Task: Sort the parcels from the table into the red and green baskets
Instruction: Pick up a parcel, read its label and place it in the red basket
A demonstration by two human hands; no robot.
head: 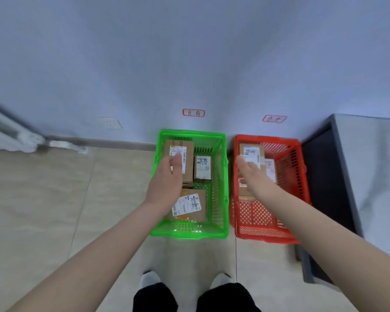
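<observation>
The left hand (164, 179) hangs over the green plastic lattice basket (221, 188) with loose, released fingers, its thumb just in front of the tall brown cardboard parcel (188, 158) at the basket's far end. The right hand (250, 174) reaches into the red plastic lattice basket (288, 176). Whether it grasps the brown labelled parcel (251, 150) there cannot be told, because its fingertips are lost against the white label.

If that parcel is dropped while tilted, it could tip against the second box (269, 170) just beside it. The tall parcel seems to stand on end, so a brush from the left thumb might topple it onto the small box (202, 167). Missorting is another risk.

The 2 red-bordered wall tags (193, 112) are too blurred to read. The right wrist hides part of the red basket's contents. The grey surface (369, 165) is cut off at the right edge of the frame, so any parcels still to be sorted cannot be counted.
</observation>
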